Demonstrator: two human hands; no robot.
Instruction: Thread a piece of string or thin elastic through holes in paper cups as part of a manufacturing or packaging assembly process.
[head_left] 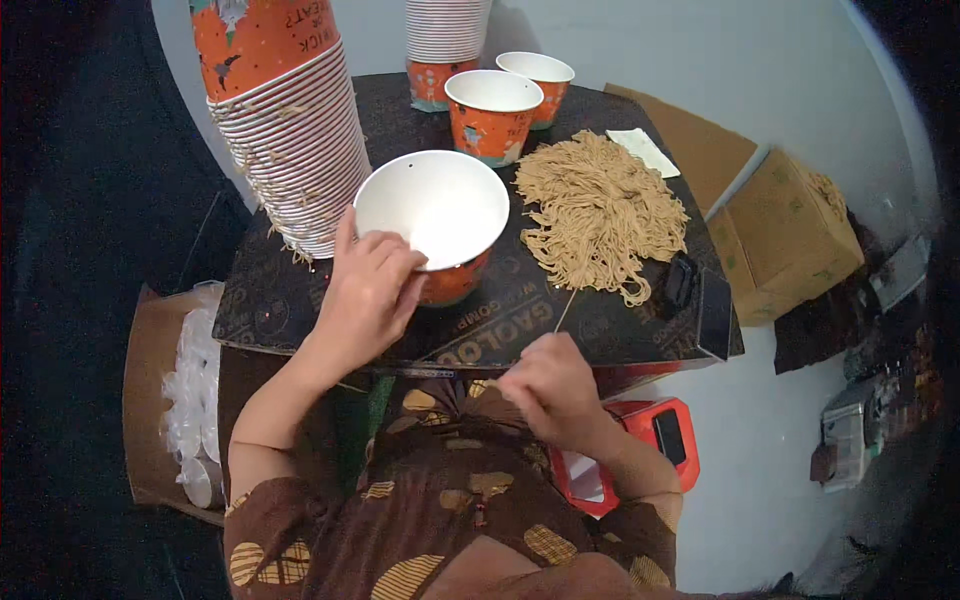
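Observation:
My left hand (372,285) grips the near rim of an orange paper bucket (455,283) with a white inside. The bucket stands upright on the dark table, and two small dark holes show near its rim. My right hand (550,390) is closed at the table's front edge, pinching a thin tan cord (566,312) that runs up to a heap of tan cords (600,210). Left of the bucket rises a tall stack of upside-down paper buckets (295,150), bits of cord sticking out between their rims.
Two more orange buckets (490,130) stand behind, beside another stack (443,40) against the wall. A black box-like object (714,312) sits at the table's right corner. Cardboard boxes (785,235) are on the right, and one holding plastic-wrapped items (150,400) lies low left.

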